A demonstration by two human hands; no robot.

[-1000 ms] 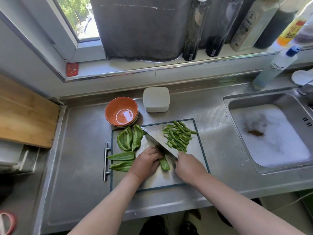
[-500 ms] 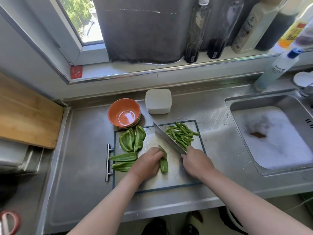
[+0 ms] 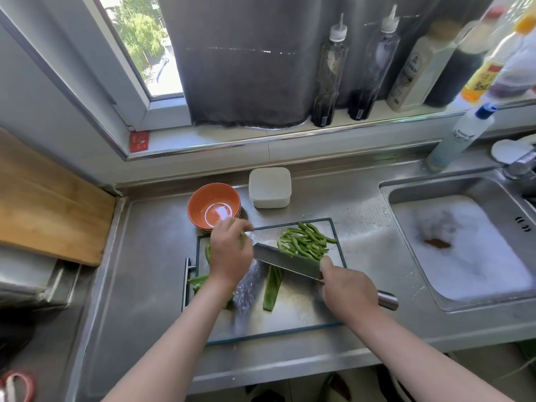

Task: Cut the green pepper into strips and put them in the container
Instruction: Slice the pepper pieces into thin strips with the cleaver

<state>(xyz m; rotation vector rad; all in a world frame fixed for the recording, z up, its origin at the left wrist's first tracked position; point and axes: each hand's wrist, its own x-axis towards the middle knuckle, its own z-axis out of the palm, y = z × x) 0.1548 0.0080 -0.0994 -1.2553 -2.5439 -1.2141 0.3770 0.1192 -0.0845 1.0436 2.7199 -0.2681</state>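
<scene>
A glass cutting board (image 3: 301,311) lies on the steel counter. My right hand (image 3: 346,288) grips the handle of a cleaver (image 3: 285,259), whose blade is raised and slanted across the board. One long pepper piece (image 3: 272,288) lies flat under the blade. Cut green strips (image 3: 304,242) are piled at the board's far right. My left hand (image 3: 230,252) hovers over the uncut pepper halves (image 3: 198,281) on the left, fingers curled down and hiding most of them. Behind the board stands a white lidded container (image 3: 269,187).
An orange bowl (image 3: 213,208) sits just beyond my left hand. A sink (image 3: 464,245) with foamy water lies to the right. A wooden board (image 3: 49,204) leans at the left. Several bottles (image 3: 329,74) line the window sill.
My left hand let go of the pepper piece in the middle and moved back-left over the uncut halves. The cleaver lifted and swung so its blade lies across the board.
</scene>
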